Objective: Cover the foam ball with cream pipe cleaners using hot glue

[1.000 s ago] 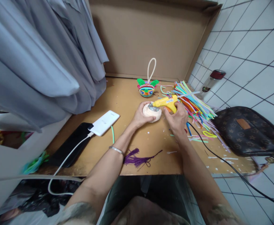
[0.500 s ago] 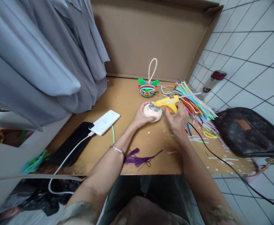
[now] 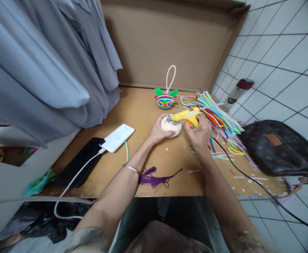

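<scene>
Yellow glue gun (image 3: 187, 114) gripped in right hand (image 3: 200, 131), aimed at the top of whitish ball (image 3: 172, 131) clasped by left hand (image 3: 160, 130) at mid-tabletop (image 3: 140, 109); gluing apparently under way, ball without visible trim, purple tassel (image 3: 153, 180) lying unattached nearer the front.

brown tabletop (image 3: 140, 102) with purple tassel (image 3: 151, 180), coloured strips (image 3: 219, 114)

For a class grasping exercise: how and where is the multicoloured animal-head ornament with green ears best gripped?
Probably by the top of its thin white loop, from above: this stands upright over the rounded ornament, so pinching there keeps clear of the green ears.
</scene>
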The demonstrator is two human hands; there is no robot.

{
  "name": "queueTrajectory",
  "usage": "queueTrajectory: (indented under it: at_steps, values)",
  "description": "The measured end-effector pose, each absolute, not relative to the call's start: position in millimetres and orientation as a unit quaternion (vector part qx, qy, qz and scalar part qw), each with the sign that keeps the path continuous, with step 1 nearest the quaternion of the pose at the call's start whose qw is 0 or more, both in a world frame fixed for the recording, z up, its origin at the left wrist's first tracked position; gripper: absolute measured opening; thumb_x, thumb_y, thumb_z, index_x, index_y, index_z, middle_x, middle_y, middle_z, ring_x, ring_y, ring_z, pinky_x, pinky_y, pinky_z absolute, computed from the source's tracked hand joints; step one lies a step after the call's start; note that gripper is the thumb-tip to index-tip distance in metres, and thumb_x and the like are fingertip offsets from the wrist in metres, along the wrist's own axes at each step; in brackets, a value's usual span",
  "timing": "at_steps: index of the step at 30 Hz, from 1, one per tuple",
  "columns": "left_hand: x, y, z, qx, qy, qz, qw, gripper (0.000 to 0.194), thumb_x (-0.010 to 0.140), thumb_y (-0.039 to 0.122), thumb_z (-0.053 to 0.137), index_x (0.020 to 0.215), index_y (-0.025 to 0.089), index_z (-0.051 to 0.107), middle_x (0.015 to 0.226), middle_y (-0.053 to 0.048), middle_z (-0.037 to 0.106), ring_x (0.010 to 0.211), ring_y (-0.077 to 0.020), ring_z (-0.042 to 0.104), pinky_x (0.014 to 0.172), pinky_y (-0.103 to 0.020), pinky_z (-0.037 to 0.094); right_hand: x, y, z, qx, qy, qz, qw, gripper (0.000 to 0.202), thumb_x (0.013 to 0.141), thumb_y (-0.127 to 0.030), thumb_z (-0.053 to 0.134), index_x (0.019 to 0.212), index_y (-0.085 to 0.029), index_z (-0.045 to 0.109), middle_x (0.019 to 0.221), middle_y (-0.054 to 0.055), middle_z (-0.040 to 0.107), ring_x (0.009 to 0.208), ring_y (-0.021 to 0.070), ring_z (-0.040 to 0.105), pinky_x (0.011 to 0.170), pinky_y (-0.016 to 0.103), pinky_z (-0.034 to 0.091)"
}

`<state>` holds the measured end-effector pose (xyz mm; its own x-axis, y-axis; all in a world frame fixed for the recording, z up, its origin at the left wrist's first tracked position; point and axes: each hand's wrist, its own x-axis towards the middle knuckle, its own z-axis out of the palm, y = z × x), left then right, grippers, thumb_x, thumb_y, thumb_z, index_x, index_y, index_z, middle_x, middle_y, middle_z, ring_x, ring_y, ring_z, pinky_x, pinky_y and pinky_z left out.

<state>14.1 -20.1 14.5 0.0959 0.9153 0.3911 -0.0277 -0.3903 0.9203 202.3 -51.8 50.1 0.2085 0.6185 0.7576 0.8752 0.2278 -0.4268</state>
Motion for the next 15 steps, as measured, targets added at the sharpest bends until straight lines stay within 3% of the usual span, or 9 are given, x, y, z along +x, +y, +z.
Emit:
queueTrajectory:
  at_steps: [15]
  values:
    - [13.7,-19.8,14.2,0.621,0.352,0.562,0.418,0.083,0.053,0.028,0.092,0.129,0.021,0.058,0.135,-0.009,0.066,0.123,-0.0286,0.066,0.112,-0.043,0.052,202.7,-46.1,45.2,-0.609,-0.588,-0.160,0.507,0.029,0.081,-0.042,0.064,0.102,-0.022,0.062,0.101,0.011,0.074,0.096,0.0300,0.068,0.082,0.043,0.054]
